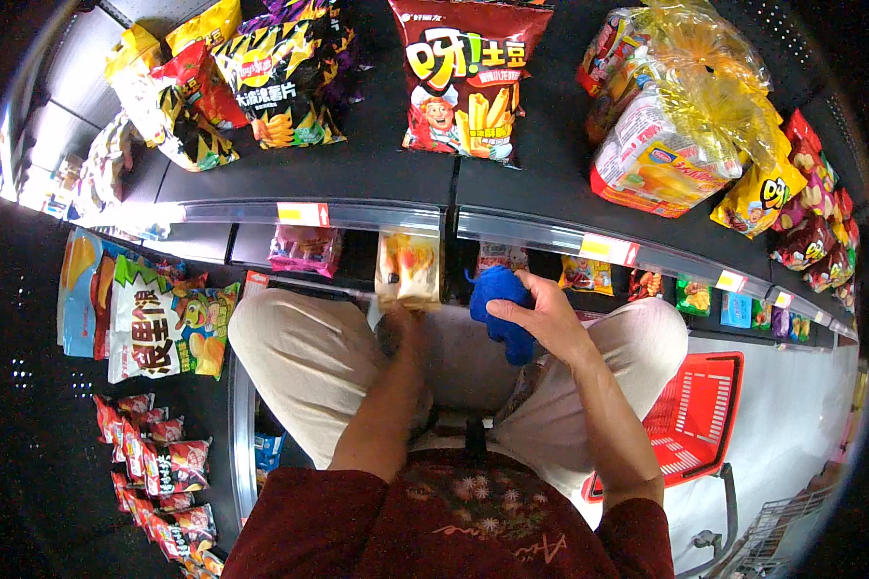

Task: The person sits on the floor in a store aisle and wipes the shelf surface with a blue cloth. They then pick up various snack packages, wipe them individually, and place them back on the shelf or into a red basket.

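My right hand (pixel 543 311) is closed around a bunched blue cloth (pixel 503 304), thumb across its front, above my lap. My left hand (pixel 404 326) is motion-blurred and reaches to the bottom edge of a cream-coloured snack bag (pixel 408 266) at the lower shelf. Its fingers are too blurred to show whether they grip the bag or only touch it. To the left of this bag sits a pink snack package (pixel 305 250) on the lower shelf. A pale package (pixel 502 257) lies behind the blue cloth, partly hidden by it.
The upper shelf's clear plastic front rail (pixel 376 216) runs above my hands. On that shelf stand a dark red chip bag (pixel 467 87), a black chip bag (pixel 282 87) and a cellophane-wrapped snack bundle (pixel 666 152). A red shopping basket (pixel 702 420) stands at my right, snack bags (pixel 145 318) at left.
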A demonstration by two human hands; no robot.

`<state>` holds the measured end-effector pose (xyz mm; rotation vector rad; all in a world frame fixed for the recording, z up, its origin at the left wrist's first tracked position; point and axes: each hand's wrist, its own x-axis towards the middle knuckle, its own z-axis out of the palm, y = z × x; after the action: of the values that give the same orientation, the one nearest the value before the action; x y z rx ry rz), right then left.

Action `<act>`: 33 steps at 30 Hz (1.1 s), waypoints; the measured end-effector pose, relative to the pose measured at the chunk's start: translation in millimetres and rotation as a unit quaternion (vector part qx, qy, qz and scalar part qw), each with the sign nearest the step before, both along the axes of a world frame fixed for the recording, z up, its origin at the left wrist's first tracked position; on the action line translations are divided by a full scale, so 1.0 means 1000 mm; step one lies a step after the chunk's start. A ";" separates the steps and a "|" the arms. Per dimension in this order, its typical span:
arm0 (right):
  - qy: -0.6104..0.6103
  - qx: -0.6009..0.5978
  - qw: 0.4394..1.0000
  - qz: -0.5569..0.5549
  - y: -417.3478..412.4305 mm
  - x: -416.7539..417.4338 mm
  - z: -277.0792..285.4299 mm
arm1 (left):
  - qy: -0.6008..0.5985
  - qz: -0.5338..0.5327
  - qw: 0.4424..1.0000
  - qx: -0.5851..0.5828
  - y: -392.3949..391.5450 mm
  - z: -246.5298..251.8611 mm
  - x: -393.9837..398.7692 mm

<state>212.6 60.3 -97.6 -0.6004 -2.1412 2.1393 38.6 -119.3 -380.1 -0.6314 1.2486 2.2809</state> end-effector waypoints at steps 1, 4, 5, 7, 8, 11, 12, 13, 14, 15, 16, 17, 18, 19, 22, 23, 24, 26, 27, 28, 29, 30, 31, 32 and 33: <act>0.001 -0.003 1.000 -0.001 -0.001 -0.001 0.004 | 0.023 0.016 0.998 0.054 0.002 0.011 0.008; -0.009 -0.024 1.000 -0.013 -0.005 -0.001 0.010 | 0.075 0.051 0.977 0.193 0.004 0.042 0.021; -0.012 -0.018 1.000 -0.016 -0.006 -0.001 0.012 | 0.085 0.057 0.968 0.229 0.006 0.050 0.023; -0.017 -0.008 1.000 -0.021 -0.007 -0.002 0.014 | 0.097 0.060 0.954 0.278 0.004 0.052 0.022; -0.013 0.000 1.000 -0.019 -0.006 -0.002 0.011 | 0.096 0.061 0.948 0.298 0.003 0.048 0.021; 0.000 0.014 1.000 -0.017 -0.005 -0.003 0.003 | 0.085 0.048 0.934 0.344 -0.002 0.017 0.015; 0.003 0.010 1.000 -0.020 -0.006 -0.003 0.001 | 0.087 0.035 0.936 0.339 -0.002 0.013 0.014; 0.005 0.005 1.000 -0.023 -0.006 -0.003 0.000 | 0.089 0.022 0.938 0.334 -0.003 0.009 0.012; 0.006 0.015 1.000 -0.023 -0.005 -0.003 0.000 | 0.092 0.009 0.940 0.328 -0.004 0.006 0.010; 0.007 0.023 0.999 -0.024 -0.004 -0.003 0.000 | 0.095 -0.004 0.942 0.322 -0.006 0.006 0.009; 0.009 0.032 0.999 -0.024 -0.003 -0.003 0.001 | 0.099 -0.017 0.944 0.315 -0.008 0.006 0.009; 0.004 0.035 0.999 -0.025 -0.004 -0.003 0.002 | 0.102 -0.029 0.945 0.308 -0.010 0.005 0.010; 0.000 0.038 0.999 -0.029 -0.003 -0.002 0.003 | 0.173 -0.039 0.959 0.221 -0.009 0.014 0.016; -0.005 0.041 0.999 -0.035 -0.002 0.000 0.005 | 0.241 -0.052 0.960 0.133 -0.007 0.034 0.027; 0.033 0.021 0.999 -0.031 -0.001 -0.002 -0.008 | 0.095 -0.057 0.986 0.126 -0.007 0.046 0.011; 0.033 0.018 0.999 -0.037 -0.002 -0.001 -0.008 | 0.059 -0.045 0.992 0.100 -0.009 0.049 0.006; 0.033 0.014 0.998 -0.041 -0.004 -0.003 -0.008 | 0.022 -0.031 0.997 0.074 -0.010 0.053 0.001; 0.032 0.018 0.997 -0.063 0.000 0.002 -0.010 | -0.005 -0.027 0.999 -0.019 0.000 0.083 0.002; 0.034 0.022 0.997 -0.066 0.000 0.001 -0.013 | 0.011 -0.023 0.996 -0.091 -0.001 0.100 0.004; 0.035 0.027 0.997 -0.069 0.000 0.001 -0.016 | 0.062 -0.023 0.997 -0.036 -0.006 0.081 -0.003; 0.035 0.035 0.996 -0.076 0.000 0.001 -0.016 | 0.088 -0.011 0.994 -0.064 -0.005 0.081 -0.006; 0.035 0.042 0.995 -0.081 0.001 0.000 -0.017 | 0.114 0.003 0.989 -0.093 -0.003 0.081 -0.009; 0.035 0.049 0.994 -0.087 0.001 -0.001 -0.018 | 0.140 0.017 0.983 -0.122 -0.003 0.080 -0.013; 0.045 0.053 0.993 -0.092 0.000 -0.003 -0.021 | 0.163 0.034 0.983 -0.081 -0.009 0.079 -0.017; 0.053 0.056 0.992 -0.098 -0.001 -0.004 -0.026 | 0.153 0.025 0.986 -0.055 -0.015 0.078 -0.016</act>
<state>208.2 59.4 -124.0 -0.6428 -2.0368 1.8933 23.1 -134.8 -301.9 -0.3596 1.5246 2.4313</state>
